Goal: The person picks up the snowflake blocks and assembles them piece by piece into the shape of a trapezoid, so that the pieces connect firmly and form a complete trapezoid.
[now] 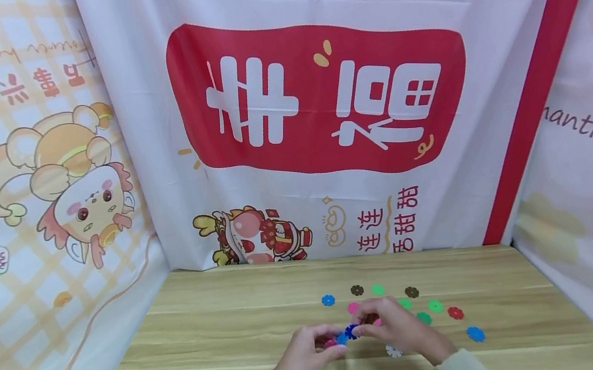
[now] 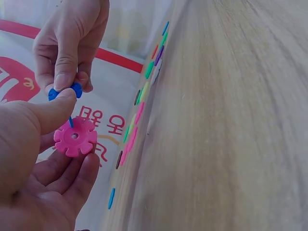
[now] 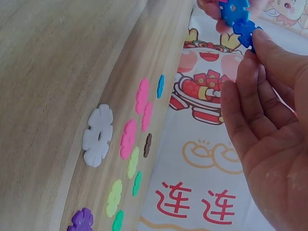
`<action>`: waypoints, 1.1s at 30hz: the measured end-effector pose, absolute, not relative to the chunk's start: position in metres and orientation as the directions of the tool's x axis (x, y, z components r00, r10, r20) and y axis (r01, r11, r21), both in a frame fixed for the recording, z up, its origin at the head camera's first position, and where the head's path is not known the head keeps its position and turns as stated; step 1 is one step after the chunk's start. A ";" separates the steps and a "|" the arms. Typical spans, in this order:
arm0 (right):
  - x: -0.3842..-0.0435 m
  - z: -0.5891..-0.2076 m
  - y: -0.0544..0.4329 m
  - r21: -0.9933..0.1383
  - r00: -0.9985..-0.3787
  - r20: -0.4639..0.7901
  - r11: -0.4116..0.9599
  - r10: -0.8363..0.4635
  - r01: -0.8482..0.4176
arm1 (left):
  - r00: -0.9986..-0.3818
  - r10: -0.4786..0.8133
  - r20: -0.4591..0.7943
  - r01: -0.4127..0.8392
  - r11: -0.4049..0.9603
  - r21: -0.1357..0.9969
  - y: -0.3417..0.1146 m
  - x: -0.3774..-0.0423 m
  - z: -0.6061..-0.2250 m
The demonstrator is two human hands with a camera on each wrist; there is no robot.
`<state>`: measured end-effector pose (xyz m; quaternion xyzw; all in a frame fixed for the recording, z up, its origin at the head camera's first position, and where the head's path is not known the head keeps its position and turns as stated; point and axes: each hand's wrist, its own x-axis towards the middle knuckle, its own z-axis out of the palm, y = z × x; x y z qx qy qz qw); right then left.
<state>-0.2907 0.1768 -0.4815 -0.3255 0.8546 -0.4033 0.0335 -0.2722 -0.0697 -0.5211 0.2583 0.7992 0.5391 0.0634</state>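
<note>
Pink disc (image 2: 73, 146), one, held in left grip (image 1: 305, 355); right grip (image 1: 394, 325) pinches one dark-blue disc (image 3: 245, 32).

A wood-grained table (image 1: 184, 357) carries scattered notched discs (image 1: 435, 306), some perhaps touching.

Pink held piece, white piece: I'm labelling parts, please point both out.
Pink held piece (image 2: 74, 146): left wrist view, just below its central hole.
White piece (image 3: 96, 149): right wrist view, just below its central hole.

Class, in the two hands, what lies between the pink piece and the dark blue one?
A lighter blue disc lies between the pink disc and the dark blue disc, as the head view shows.
</note>
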 end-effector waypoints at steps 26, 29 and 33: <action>-0.293 -0.461 0.178 -0.616 -0.717 0.153 0.502 -0.680 -0.607 | -0.817 0.536 0.216 0.428 0.310 0.849 -0.064 -0.276 -0.522; -0.295 -0.452 0.178 -0.596 -0.695 0.113 0.511 -0.710 -0.620 | -0.828 0.509 0.235 0.417 0.279 0.865 -0.061 -0.281 -0.519; -0.296 -0.444 0.176 -0.600 -0.684 0.070 0.518 -0.726 -0.610 | -0.842 0.484 0.239 0.406 0.276 0.871 -0.055 -0.284 -0.515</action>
